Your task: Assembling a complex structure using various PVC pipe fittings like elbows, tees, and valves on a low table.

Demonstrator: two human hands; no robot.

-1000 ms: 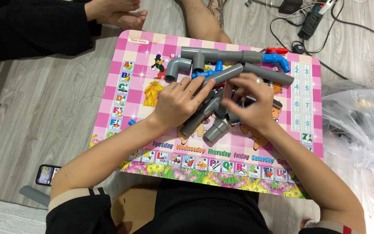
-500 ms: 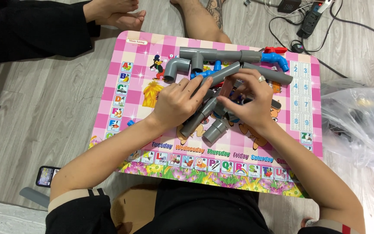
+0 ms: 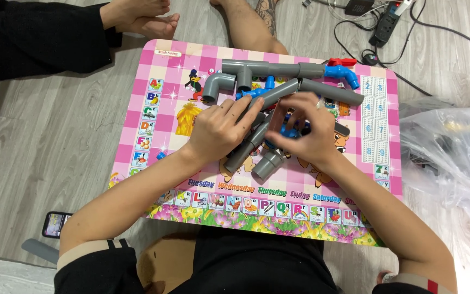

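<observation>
My left hand (image 3: 221,130) is closed around a grey pipe assembly (image 3: 257,139) in the middle of the pink surface (image 3: 153,136), fingers curled over the top of it. My right hand (image 3: 305,133) grips the same cluster from the other side, fingers bent over a blue fitting (image 3: 289,130) that is mostly hidden; I can't tell exactly which piece the fingertips pinch. The assembly sits tilted, two grey pipe ends poking out toward me below the hands. Just beyond, a longer grey pipe run (image 3: 278,71) with an elbow and tee lies on the surface, ending in a blue valve (image 3: 344,73) with a red handle (image 3: 342,62). Clear plastic bag (image 3: 452,158) on the floor to the right, power strip (image 3: 384,22) with cables far right top, phone (image 3: 55,224) on the floor lower left. Another person's feet (image 3: 142,16) rest beyond the surface.
</observation>
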